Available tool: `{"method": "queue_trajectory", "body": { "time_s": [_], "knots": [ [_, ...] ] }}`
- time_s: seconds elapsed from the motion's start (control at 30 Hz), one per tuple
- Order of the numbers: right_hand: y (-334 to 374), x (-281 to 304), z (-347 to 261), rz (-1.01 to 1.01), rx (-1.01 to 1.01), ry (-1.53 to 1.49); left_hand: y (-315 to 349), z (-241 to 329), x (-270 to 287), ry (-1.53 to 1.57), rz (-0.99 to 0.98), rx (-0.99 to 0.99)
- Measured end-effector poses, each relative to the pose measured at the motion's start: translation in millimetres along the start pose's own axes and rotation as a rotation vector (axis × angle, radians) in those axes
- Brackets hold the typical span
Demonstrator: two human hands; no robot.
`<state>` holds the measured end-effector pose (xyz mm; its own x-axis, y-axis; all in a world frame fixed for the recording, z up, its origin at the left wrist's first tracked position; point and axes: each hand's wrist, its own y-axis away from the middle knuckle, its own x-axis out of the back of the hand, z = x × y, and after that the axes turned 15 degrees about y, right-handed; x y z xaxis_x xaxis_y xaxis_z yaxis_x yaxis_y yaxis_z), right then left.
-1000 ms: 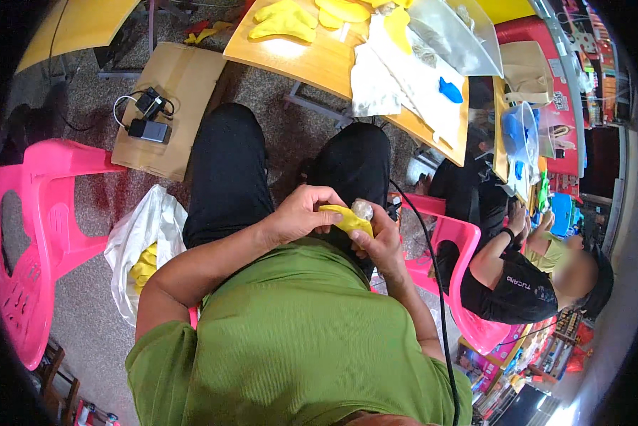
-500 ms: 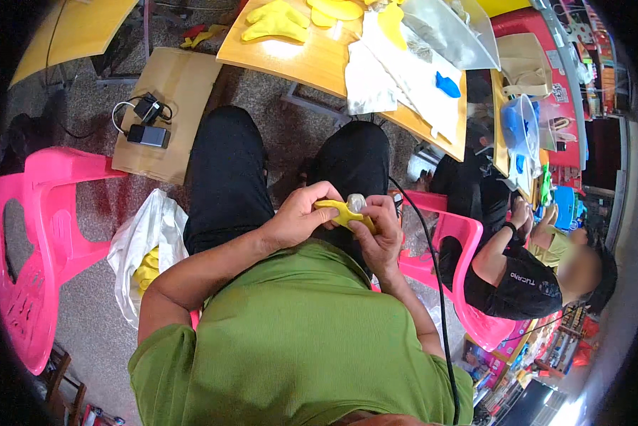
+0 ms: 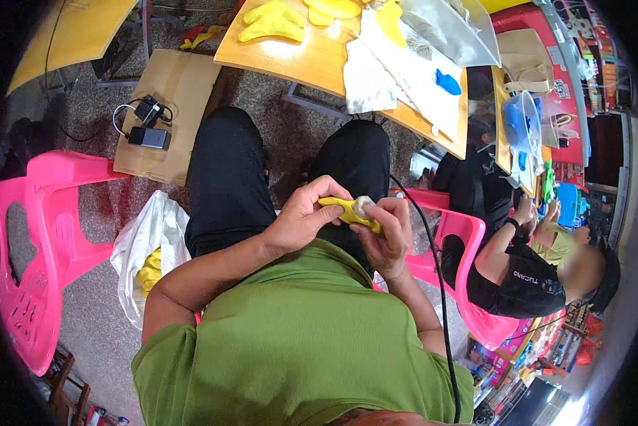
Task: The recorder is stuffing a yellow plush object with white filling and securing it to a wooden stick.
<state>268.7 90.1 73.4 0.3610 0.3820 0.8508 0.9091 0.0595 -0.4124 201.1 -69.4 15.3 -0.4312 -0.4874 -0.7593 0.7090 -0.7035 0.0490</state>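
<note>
Above my lap, my left hand (image 3: 299, 219) pinches one end of a small yellow cloth piece (image 3: 344, 211) between thumb and fingers. My right hand (image 3: 390, 236) grips the other end, its thumb and fingertips also pressing a whitish wad of stuffing (image 3: 363, 205) against the cloth. Whether the wad sits partly inside the cloth I cannot tell. On the wooden table (image 3: 305, 65) ahead lie several yellow cloth pieces (image 3: 272, 21), a white cloth (image 3: 367, 84) with a thin stick on it, and a blue fish-shaped piece (image 3: 447, 82).
A clear bin (image 3: 475, 44) with greyish fluff stands on the table. To my left are a pink chair (image 3: 39, 234), a white sack (image 3: 131, 245) with yellow pieces inside, and cardboard (image 3: 164, 74) bearing black devices. A black cable (image 3: 436, 284) hangs by my right arm; another person sits at right.
The whitish wad has come down onto the yellow cloth, pressed by my right fingertips. My right hand has tilted slightly, and the cloth lies more stretched between both hands.
</note>
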Motion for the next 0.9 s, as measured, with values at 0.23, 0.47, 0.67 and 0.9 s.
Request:
{"method": "queue_trajectory", "body": {
  "time_s": [0.23,0.47,0.67,0.9],
  "knots": [
    [1,7,7,-0.155,0.011,-0.051,-3,14,-15,-0.464,-0.181,-0.300],
    [1,2,12,-0.062,-0.069,-0.290,-6,5,-4,-0.121,-0.068,-0.032],
    [5,1,16,-0.127,-0.287,-0.463,-11,2,-6,0.063,-0.048,-0.039],
    [5,2,15,-0.188,-0.284,-0.378,-11,-4,-11,0.193,0.034,-0.007]
  ]
}}
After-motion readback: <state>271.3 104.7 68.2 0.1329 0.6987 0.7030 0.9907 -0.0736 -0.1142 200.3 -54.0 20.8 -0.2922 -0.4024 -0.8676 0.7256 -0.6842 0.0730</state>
